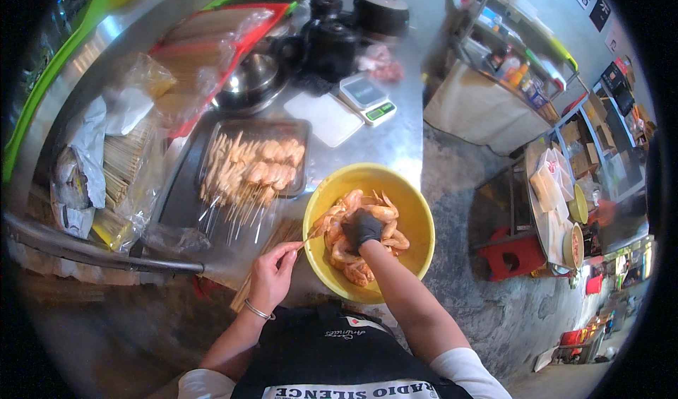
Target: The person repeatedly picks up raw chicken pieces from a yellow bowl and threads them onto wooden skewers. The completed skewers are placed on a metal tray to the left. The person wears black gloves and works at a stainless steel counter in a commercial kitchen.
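Note:
My left hand (273, 273) pinches a thin wooden skewer (305, 241) between thumb and fingers. The skewer's far end reaches over the rim of a yellow plastic bowl (422, 208), where a piece of raw chicken meets it. Inside the bowl lies a heap of marinated raw chicken wings (389, 212). Among them is my right hand (364, 228) in a black glove, its fingers largely hidden, so its hold cannot be made out. Left of the bowl, a dark metal tray (302, 179) carries several rows of skewered meat (273, 172), the stick ends pointing towards me.
Loose skewers (247, 293) lie by my left wrist. Beyond the tray are a kitchen scale (380, 114), a white lid (324, 118) and metal bowls (251, 76). Bagged skewers (124, 160) fill the left side. The steel table (405, 150) ends just right of the bowl; a red stool (514, 256) stands farther right.

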`<state>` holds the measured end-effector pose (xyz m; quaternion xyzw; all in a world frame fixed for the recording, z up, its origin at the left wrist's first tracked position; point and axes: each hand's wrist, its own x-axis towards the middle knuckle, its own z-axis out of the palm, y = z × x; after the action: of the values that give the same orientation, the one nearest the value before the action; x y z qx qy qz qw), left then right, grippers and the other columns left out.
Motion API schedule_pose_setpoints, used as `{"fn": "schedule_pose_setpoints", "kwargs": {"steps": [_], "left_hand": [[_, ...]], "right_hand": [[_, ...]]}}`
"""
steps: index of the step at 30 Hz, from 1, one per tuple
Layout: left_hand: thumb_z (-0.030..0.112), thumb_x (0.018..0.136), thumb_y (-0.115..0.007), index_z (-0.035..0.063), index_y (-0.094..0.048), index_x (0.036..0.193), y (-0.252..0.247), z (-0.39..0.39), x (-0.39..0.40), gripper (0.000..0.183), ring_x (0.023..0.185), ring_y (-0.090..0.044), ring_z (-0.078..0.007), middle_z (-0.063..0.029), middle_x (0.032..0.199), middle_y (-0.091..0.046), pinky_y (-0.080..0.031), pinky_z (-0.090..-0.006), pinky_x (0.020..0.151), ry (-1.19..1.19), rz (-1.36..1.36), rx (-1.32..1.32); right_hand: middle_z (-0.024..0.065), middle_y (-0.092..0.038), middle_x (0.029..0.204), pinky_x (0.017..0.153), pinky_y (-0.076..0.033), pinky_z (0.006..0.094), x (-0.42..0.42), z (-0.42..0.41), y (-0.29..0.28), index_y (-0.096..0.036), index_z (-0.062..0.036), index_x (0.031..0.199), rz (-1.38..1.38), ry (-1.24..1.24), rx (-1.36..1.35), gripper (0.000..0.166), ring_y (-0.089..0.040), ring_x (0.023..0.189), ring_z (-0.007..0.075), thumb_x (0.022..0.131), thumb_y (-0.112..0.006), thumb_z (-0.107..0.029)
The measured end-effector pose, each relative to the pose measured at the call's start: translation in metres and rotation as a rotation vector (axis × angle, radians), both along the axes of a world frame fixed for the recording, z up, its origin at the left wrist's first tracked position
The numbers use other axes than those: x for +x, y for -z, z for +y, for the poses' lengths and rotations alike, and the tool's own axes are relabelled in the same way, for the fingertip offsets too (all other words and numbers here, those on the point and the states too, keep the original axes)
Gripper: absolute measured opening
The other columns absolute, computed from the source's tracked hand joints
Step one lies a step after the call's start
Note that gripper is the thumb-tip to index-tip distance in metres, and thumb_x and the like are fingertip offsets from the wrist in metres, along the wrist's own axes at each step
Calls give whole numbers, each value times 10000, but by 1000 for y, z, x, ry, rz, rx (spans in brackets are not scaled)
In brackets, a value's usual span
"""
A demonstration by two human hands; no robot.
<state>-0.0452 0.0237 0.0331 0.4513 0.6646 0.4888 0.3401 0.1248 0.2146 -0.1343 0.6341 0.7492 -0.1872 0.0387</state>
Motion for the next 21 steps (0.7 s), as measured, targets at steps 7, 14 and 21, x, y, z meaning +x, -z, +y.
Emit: {"fn": "schedule_pose_setpoints", "kwargs": {"steps": [7,14,21], "left_hand": [[80,897,-557,0,-658,1026,10,-6,-5,182,758,-632,-124,-113,883,-691,-487,-258,688,-1,55,120],[74,896,-546,17,-663,993,-1,-13,-11,162,814,-640,-168,-102,920,-681,-501,-289,744,57,68,51],[79,895,-545,60,-650,988,58,-19,-11,142,867,-628,-188,-70,936,-655,-506,-310,779,398,63,89]], "right_hand": [[200,-621,1105,838,-490,409,23,4,12,-470,-43,1222,616,-18,-142,567,-623,973,340,741,-706,-230],[75,-610,909,741,-508,274,69,-25,-107,-544,-49,1166,1239,251,-638,382,-609,823,166,798,-648,-66],[94,-621,860,706,-507,315,113,-35,-84,-590,-42,959,1645,684,-1031,192,-605,784,232,828,-668,-160]]}}
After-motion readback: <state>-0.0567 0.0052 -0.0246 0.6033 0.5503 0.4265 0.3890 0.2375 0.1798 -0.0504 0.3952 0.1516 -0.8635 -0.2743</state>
